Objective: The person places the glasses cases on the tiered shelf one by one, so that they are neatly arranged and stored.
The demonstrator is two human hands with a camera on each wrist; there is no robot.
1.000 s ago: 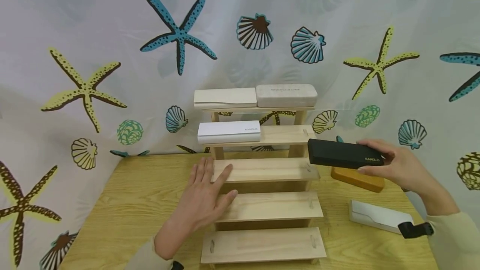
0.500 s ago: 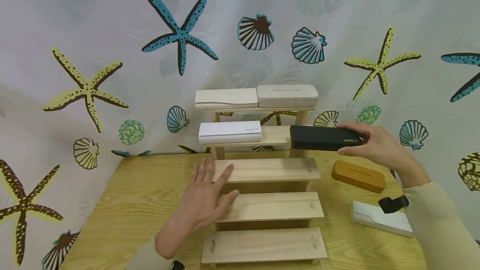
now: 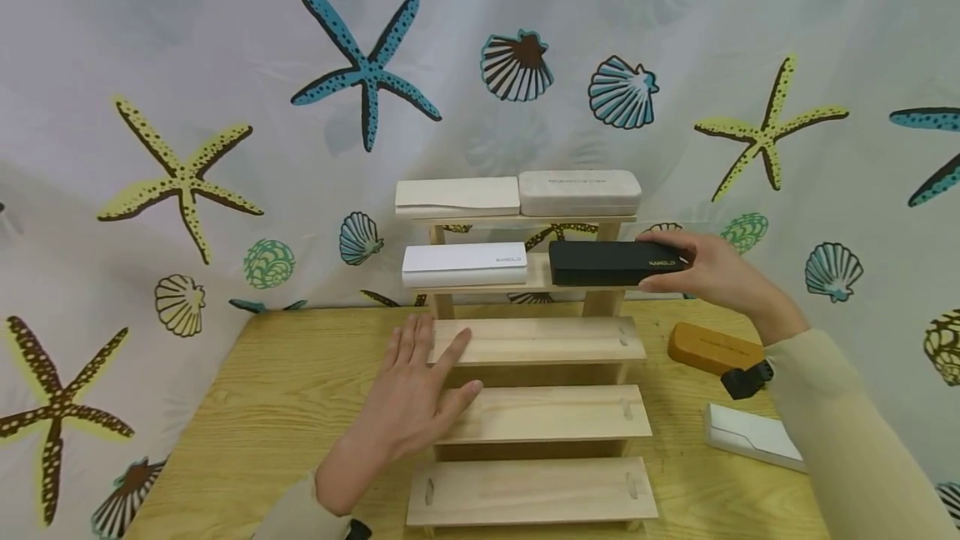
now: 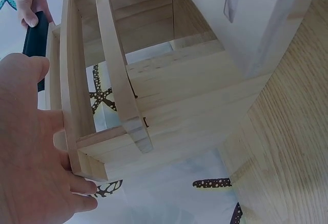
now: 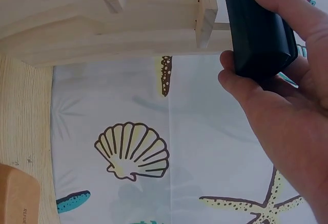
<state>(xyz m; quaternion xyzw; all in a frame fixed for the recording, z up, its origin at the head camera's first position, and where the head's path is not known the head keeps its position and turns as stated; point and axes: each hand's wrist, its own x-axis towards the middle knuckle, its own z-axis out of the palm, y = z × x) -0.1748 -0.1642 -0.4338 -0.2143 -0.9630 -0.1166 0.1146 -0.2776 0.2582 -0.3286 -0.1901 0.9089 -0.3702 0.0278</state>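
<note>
A black oblong case [image 3: 600, 263] with small lettering is at the right half of the second tier of a stepped wooden rack [image 3: 532, 492]. My right hand [image 3: 701, 269] grips its right end, thumb on the near side and fingers behind; the right wrist view shows the same grip on the dark case [image 5: 259, 34]. Whether its underside touches the board cannot be told. To its left on that tier lies a white case [image 3: 465, 265], a narrow gap between them. My left hand [image 3: 412, 390] rests with spread, straight fingers on the rack's left edge at the middle tier.
On the top tier sit a cream case [image 3: 457, 197] and a pale grey case [image 3: 580, 193] side by side. Right of the rack, an orange-brown case [image 3: 712, 348] and another white case [image 3: 753, 436] lie on the wooden table [image 3: 300, 373]. A patterned curtain [image 3: 300, 190] hangs behind.
My right hand has carried the black case leftward and up from beside the rack to the second tier, beside the white case. The left hand stays on the rack.
</note>
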